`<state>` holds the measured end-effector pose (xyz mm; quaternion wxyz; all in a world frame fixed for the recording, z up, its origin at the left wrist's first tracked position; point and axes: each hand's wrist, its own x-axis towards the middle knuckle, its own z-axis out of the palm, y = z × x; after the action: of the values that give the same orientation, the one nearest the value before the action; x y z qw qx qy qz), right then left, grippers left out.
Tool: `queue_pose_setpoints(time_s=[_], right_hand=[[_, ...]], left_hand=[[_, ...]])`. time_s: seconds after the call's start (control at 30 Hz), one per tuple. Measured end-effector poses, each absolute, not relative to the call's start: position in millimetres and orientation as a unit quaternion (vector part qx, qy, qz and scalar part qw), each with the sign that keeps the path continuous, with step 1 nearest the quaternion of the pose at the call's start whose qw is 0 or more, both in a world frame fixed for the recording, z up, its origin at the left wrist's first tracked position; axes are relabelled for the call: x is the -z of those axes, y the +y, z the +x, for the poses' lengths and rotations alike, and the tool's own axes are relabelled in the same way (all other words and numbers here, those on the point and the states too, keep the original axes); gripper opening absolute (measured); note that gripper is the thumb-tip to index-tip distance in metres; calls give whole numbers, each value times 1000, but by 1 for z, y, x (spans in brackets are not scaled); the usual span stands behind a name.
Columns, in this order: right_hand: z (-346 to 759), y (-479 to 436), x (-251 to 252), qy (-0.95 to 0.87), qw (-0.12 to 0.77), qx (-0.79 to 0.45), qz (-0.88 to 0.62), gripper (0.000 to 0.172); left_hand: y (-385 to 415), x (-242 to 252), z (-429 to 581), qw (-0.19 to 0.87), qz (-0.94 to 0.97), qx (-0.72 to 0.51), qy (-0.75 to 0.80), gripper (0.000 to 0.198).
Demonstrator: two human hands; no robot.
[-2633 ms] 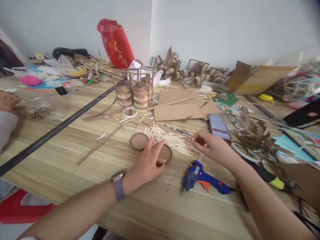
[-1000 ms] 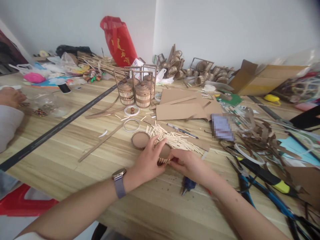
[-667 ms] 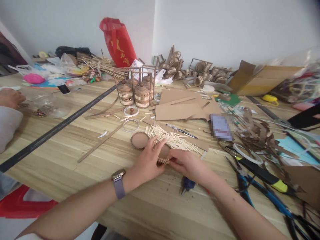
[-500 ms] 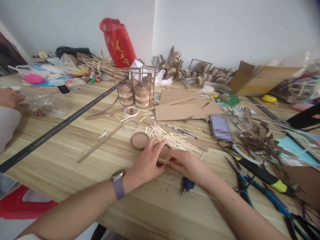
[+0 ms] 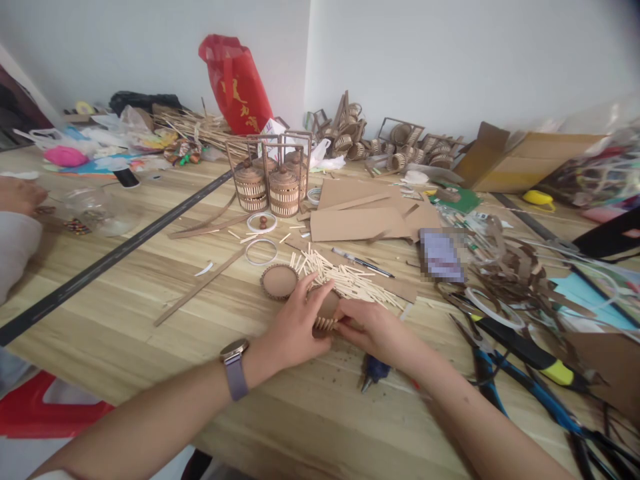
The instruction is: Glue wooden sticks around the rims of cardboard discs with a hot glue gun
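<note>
Fingers (image 5: 303, 291) of the left hand (image 5: 285, 330) clamp a round cardboard tray (image 5: 328, 303) on the table (image 5: 285, 420); the right hand (image 5: 373, 327) pinches its fingertips together at short sticks (image 5: 324, 324) along the tray's edge (whether one sits between them is hidden). Loose sticks (image 5: 357, 283) lie just beyond.

A: Cardboard round (image 5: 327, 301), 6 o'clock from frame centre. Full rim visible?
B: Negative. Left hand (image 5: 295, 320) masks its 9 o'clock side, right hand (image 5: 367, 328) its 4 o'clock side. Can't tell what the right fingertips pinch.
A: Glue gun (image 5: 377, 368), 5 o'clock?
B: Nozzle end only. Rest sits behind right hand and forearm.
A: Slab (image 5: 442, 255), 3 o'clock?
B: Pixelated, unreadable.
A: Edge clipping?
B: Co-worker's hand (image 5: 20, 195), 9 o'clock, cut by left edge. Red plastic item (image 5: 50, 423), 8 o'clock, same. Black object (image 5: 610, 237), 3 o'clock, cut by right edge, no ID.
</note>
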<state>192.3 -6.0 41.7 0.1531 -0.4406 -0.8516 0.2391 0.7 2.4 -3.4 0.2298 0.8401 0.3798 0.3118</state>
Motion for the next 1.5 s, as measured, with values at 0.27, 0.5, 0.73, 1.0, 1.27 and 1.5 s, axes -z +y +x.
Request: queue_pose_setpoints(time_s=[0.27,0.5,0.73,1.0,1.27,1.5], right_hand=[[192,-5,-42,-850,149,-240,-444,12],[192,-6,-43,-849,147,-245,-445,12],[192,-6,-43,-848,152,-245,-444,11],[191,-5,-43,-852,152,-238,-441,11],[195,-8,-52,-861,139,-195,-449,7],[229,-21,-71,-832,151,-169,-507,11]], left_hand=[[-1,0,0,230,849,-299,370,102],[1,2,1,230,847,-296,378,108],[3,3,3,225,834,-312,396,93],[3,4,3,214,835,-304,406,92],[5,5,0,225,830,-305,409,93],[7,1,-2,248,822,-287,424,97]])
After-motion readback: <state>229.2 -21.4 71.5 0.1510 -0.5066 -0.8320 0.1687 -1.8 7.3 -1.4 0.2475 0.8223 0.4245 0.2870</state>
